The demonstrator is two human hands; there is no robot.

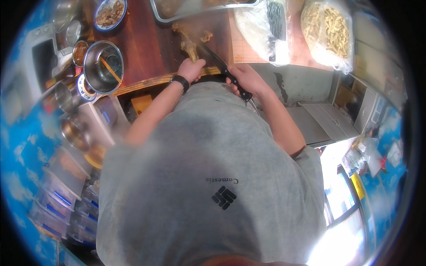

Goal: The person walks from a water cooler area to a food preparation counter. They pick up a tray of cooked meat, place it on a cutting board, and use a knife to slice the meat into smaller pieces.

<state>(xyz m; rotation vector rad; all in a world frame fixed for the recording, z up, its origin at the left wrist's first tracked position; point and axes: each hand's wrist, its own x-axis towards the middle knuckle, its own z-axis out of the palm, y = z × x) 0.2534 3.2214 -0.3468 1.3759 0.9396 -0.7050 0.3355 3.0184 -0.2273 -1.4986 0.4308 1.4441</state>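
My left hand (190,70), below a dark wristwatch strap, grips the pale end of a cooked meat bone (188,46) over the wooden board (146,43). In my right hand (244,78) is the black riveted handle of a long knife (213,57). Its blade points up and left, with its tip close beside the bone; whether they touch I cannot tell. A small brown piece of cooked meat (207,36) lies on the board just beyond the blade. Haze blurs this area somewhat.
A metal tray (204,14) sits at the board's far edge. To the left are a plate of meat pieces (109,15) and a steel bowl (104,66) with chopsticks across it. Plastic bags (259,30) and a bag of cut strips (336,33) lie to the right.
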